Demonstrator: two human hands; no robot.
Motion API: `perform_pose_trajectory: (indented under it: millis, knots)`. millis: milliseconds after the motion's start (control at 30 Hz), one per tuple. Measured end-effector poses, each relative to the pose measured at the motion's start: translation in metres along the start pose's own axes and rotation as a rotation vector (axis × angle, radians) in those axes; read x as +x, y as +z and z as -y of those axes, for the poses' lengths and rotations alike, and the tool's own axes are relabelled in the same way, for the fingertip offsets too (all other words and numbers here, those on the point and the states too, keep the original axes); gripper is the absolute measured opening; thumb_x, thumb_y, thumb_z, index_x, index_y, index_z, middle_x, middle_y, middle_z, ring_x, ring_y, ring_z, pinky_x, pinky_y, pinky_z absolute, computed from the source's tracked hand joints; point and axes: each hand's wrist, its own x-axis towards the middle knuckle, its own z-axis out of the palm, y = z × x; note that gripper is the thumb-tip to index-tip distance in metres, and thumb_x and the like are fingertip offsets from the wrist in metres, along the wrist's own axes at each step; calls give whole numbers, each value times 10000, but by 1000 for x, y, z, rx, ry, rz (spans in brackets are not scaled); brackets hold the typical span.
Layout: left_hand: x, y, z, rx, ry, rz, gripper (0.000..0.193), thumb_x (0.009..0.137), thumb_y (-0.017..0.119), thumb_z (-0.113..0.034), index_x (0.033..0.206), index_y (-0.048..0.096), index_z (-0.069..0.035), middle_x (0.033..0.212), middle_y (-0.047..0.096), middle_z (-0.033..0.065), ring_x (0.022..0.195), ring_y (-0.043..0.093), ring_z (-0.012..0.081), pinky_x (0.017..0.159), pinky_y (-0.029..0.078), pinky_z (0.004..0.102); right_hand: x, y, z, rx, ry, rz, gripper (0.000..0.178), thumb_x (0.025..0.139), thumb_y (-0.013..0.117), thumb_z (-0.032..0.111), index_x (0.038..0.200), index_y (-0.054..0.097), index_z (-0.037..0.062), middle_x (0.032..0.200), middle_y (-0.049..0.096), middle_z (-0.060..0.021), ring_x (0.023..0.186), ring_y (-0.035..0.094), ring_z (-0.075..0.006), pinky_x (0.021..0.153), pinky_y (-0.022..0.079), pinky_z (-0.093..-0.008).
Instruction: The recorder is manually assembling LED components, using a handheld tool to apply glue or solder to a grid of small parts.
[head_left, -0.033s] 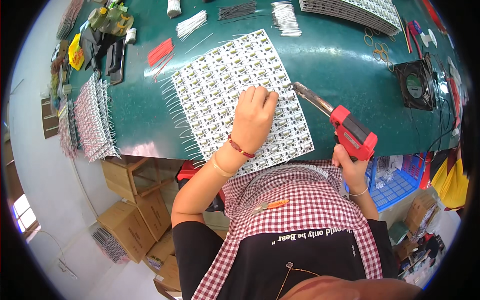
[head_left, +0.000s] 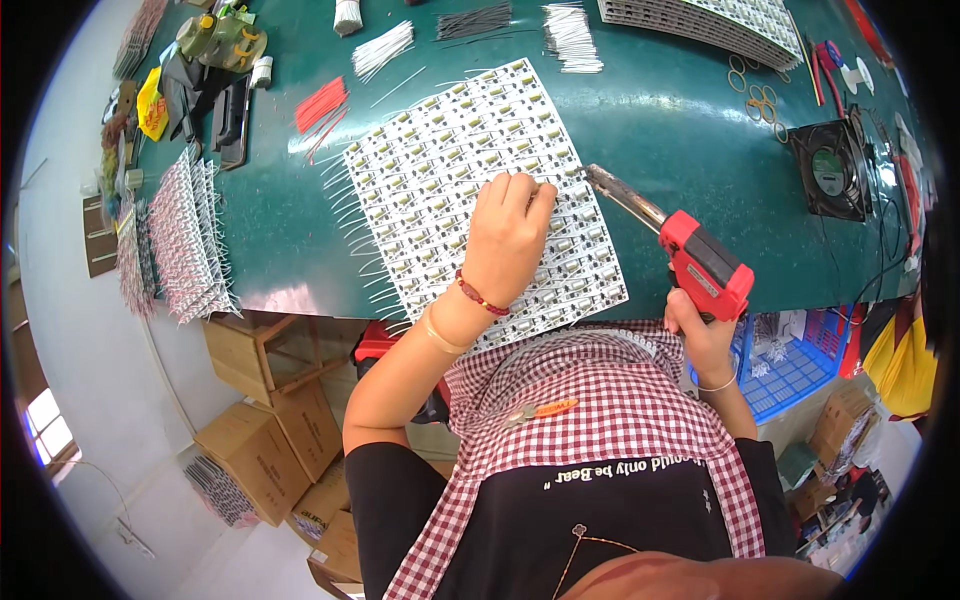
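Over the white rectangular circuit-board panel (head_left: pixel 435 205), curls the left hand (head_left: pixel 508 232), cannot tell around what; right of it, closes the right hand (head_left: pixel 700 335) around a red-and-black pistol-shaped soldering gun (head_left: pixel 703 265).

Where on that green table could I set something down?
Bare green tabletop lies between the white circuit-board panel and the square black fan, beyond the red gun-shaped tool, and between the panel's fringed left edge and the spiky red-and-white stacks. Past the panel, thin white, black and red wire bundles crowd it.
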Motion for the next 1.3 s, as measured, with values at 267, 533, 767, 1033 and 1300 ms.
perform_pose_trajectory:
  millis: [267,533,767,1033,1300]
  knots:
    - [1,0,0,36,8,-1,211,701,647,24,899,643,-47,777,518,52,749,528,222,684,433,343,4,6,5,65,28,-3,208,851,700,37,1027,594,0,709,590,-9,542,534,-64,476,426,-223]
    - [9,-31,12,141,-37,-44,142,740,682,-34,867,647,-88,732,516,32,717,540,209,675,406,350,6,-9,14,157,-38,-141,287,901,565,24,1167,517,-70,634,527,-39,473,484,-101,467,424,-247]
    - [68,-10,39,-103,-92,-155,52,808,685,-71,798,634,-63,773,586,73,759,566,287,693,430,392,17,-21,28,369,-59,-171,263,893,563,13,1140,518,-67,594,514,-41,439,476,-106,440,427,-260]
    - [135,72,39,229,-119,-220,105,725,722,-143,788,640,-125,881,529,25,908,519,227,727,356,392,1,-29,36,381,-116,-202,262,914,544,55,1150,515,-54,606,496,-46,436,457,-109,438,413,-257]
    - [110,-10,-4,-331,-84,-42,123,810,662,-39,923,627,-74,863,579,74,814,584,258,730,447,368,5,-50,34,438,-147,-199,238,942,543,109,1140,511,-19,597,478,-42,429,439,-111,423,391,-257]
